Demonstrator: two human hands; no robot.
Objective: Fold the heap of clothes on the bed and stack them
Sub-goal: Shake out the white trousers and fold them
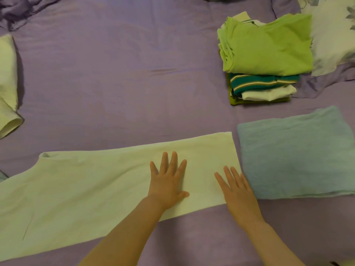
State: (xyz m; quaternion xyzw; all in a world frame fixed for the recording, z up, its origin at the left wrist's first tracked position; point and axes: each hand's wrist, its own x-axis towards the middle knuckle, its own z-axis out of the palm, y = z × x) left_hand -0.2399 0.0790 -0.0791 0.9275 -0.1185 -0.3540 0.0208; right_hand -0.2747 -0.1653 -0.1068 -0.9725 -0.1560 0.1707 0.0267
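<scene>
A pale yellow-white garment lies folded into a long strip across the purple bed sheet, running from lower left to centre right. My left hand presses flat on it with fingers spread. My right hand lies flat on its right end, at the edge beside a folded light blue garment. A stack of folded clothes stands at the upper right, with a bright green shirt on top and a teal striped piece and a white piece under it.
Another pale yellow garment, unfolded, lies at the left edge. A floral white and purple cloth sits at the far right behind the stack. Rumpled purple fabric fills the upper left corner.
</scene>
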